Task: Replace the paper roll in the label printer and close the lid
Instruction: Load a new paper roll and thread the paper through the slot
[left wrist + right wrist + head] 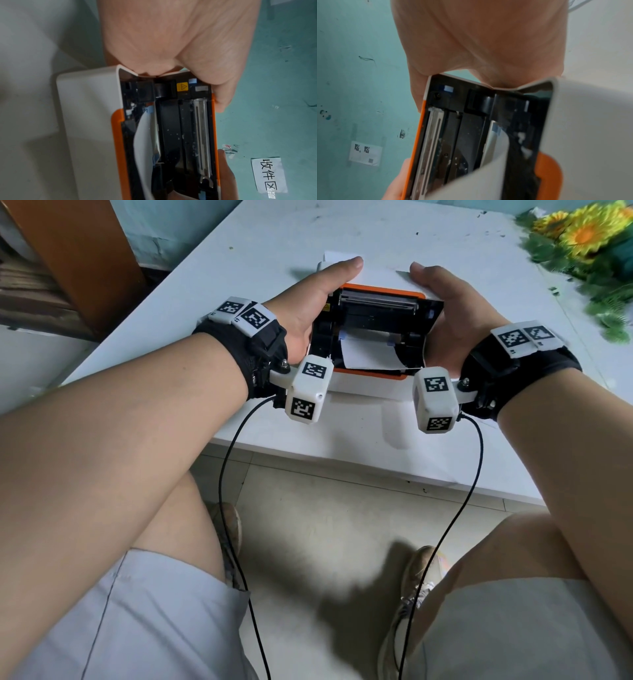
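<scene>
We held the label printer (370, 385) at the near edge of the white table (260, 254), its orange-rimmed lid (380, 289) raised. Our left hand (310, 302) gripped the lid's left end, thumb on top; our right hand (455, 313) gripped its right end. The white paper (366, 354) curled out of the open compartment.

wall paper label (269, 175): "收件区" | printer sticker (182, 86): yellow warning triangle (tiny)
</scene>
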The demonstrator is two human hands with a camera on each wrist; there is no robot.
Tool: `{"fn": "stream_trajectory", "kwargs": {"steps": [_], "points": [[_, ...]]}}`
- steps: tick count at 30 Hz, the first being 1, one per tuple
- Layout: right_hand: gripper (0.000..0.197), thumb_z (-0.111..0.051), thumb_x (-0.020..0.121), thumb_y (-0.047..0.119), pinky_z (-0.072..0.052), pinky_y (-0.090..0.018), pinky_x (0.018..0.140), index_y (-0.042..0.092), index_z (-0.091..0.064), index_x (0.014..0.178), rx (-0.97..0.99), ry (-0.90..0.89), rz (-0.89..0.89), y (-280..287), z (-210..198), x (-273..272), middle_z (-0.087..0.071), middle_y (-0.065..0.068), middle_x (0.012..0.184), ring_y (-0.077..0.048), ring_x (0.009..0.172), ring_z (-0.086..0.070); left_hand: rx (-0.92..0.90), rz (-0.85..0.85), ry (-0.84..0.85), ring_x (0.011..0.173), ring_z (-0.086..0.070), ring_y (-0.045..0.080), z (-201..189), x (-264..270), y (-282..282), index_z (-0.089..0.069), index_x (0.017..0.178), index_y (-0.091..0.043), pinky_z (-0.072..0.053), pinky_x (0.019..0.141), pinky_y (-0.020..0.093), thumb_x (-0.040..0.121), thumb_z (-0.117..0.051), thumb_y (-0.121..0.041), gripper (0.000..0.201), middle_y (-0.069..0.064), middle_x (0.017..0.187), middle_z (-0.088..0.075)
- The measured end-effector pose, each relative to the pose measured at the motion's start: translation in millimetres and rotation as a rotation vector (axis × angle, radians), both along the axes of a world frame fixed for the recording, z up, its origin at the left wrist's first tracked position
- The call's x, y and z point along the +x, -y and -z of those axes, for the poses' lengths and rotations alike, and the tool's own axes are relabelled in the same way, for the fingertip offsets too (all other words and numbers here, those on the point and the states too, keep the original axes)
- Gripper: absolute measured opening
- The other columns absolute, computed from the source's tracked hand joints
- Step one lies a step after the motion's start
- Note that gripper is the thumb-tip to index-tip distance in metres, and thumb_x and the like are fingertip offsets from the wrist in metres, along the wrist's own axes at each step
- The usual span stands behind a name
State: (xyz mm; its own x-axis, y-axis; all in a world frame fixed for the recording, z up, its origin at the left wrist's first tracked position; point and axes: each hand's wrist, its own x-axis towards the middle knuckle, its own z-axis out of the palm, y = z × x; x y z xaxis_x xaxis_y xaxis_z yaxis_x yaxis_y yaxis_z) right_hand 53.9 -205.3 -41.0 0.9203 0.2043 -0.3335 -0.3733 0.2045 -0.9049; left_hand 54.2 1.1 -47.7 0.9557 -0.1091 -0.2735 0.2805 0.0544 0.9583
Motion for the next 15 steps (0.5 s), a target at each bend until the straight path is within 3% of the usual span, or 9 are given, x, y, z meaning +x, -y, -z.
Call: {"fn": "stream_trajectory", "kwargs": {"steps": [3,5,7,8,10,12,15], "points": [[0.041,-0.062,0.101,0.043,-0.064,-0.034,0.062,0.011,-0.069,0.126,-0.003,0.003,0.011,-1.5,-1.0,-1.3,-0.081,-0.011,0.107,-0.028,0.077,-0.081,-0.008,-0.004,-0.018,0.086,-0.078,0.02,0.8,-0.8,-0.1,-0.071,0.121,-0.024,-0.061,0.071,0.03,0.094,-0.068,-0.057,0.042,0.001,0.104,-0.08],[0.045,-0.064,0.101,0.043,-0.065,-0.039,0.067,0.012,-0.069,0.133,0.006,-0.008,0.024,-1.6,-0.9,-1.4,-0.08,-0.013,0.12,-0.031,0.087,-0.082,-0.005,0.002,-0.02,0.08,-0.079,0.017,0.3,-1.9,-0.9,-0.072,0.117,-0.026,-0.061,0.069,0.029,0.096,-0.067,-0.057,0.038,-0.001,0.095,-0.082],[0.059,-0.066,0.099,0.044,-0.066,-0.045,0.081,0.011,-0.063,0.146,-0.002,-0.014,0.034,-1.3,0.6,-2.2,-0.075,-0.013,0.135,-0.034,0.107,-0.08,-0.008,0.011,-0.021,0.071,-0.079,0.014,-0.4,-2.2,-1.5,-0.071,0.113,-0.026,-0.06,0.064,0.026,0.098,-0.064,-0.056,0.034,-0.004,0.083,-0.082],[0.058,-0.066,0.098,0.045,-0.066,-0.045,0.083,0.011,-0.065,0.145,-0.004,-0.016,0.027,-1.3,0.8,-2.3,-0.076,-0.012,0.133,-0.034,0.108,-0.08,-0.012,0.015,-0.015,0.067,-0.079,0.012,-0.4,-2.2,-1.4,-0.071,0.112,-0.026,-0.06,0.062,0.025,0.099,-0.063,-0.055,0.033,-0.005,0.079,-0.082],[0.042,-0.062,0.101,0.046,-0.065,-0.036,0.065,0.011,-0.075,0.119,-0.019,-0.025,0.015,0.1,0.6,-0.3,-0.083,-0.008,0.104,-0.027,0.08,-0.082,-0.019,0.014,-0.004,0.064,-0.078,0.011,0.2,-1.8,-1.8,-0.07,0.113,-0.025,-0.059,0.058,0.023,0.1,-0.062,-0.054,0.033,-0.005,0.077,-0.081],[0.035,-0.058,0.102,0.046,-0.06,-0.029,0.053,0.013,-0.071,0.101,-0.018,-0.023,0.0,1.4,1.2,0.2,-0.081,-0.006,0.083,-0.022,0.061,-0.078,-0.019,0.012,0.0,0.064,-0.078,0.011,1.0,-3.0,-1.8,-0.07,0.118,-0.025,-0.059,0.059,0.023,0.099,-0.062,-0.055,0.036,-0.004,0.082,-0.082],[0.035,-0.061,0.102,0.045,-0.06,-0.029,0.053,0.013,-0.068,0.115,0.003,-0.022,0.009,0.7,0.1,-0.3,-0.08,-0.007,0.085,-0.024,0.061,-0.078,-0.019,0.0,-0.003,0.074,-0.079,0.014,2.4,-1.6,-1.0,-0.067,0.132,-0.023,-0.06,0.063,0.025,0.096,-0.065,-0.058,0.05,0.001,0.106,-0.079]]}}
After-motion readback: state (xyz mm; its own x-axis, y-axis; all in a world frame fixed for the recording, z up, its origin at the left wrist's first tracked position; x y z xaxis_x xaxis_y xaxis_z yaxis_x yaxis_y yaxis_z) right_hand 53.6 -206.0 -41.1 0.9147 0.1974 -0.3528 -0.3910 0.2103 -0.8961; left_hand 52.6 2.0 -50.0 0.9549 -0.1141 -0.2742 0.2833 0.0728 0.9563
